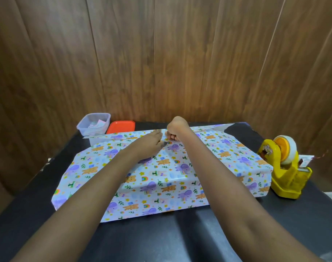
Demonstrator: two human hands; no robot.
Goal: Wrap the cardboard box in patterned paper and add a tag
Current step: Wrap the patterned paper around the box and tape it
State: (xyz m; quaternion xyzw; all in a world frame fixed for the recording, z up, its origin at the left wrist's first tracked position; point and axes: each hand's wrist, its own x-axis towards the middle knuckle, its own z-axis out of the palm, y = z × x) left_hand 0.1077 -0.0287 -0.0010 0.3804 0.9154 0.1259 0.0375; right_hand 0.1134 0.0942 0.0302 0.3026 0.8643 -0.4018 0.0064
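The patterned paper (161, 178) lies over the box in the middle of the frame, on a black table (180, 233). The box itself is hidden. The left hand (152, 142) lies flat on the paper with straight fingers. Just beside it, the right hand (177, 129) is curled up, pinching the paper's far edge. 1 yellow tape holder (286, 173) stands at the right. 1 clear tub (94, 123) and an orange lid (121, 126) sit at the upper left.

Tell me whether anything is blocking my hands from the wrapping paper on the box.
Nothing visible does. The left hand presses flat on the wrapping paper that covers the box, and the right hand grips the paper's raised far edge. The tape dispenser sits off to the right, clear of both.
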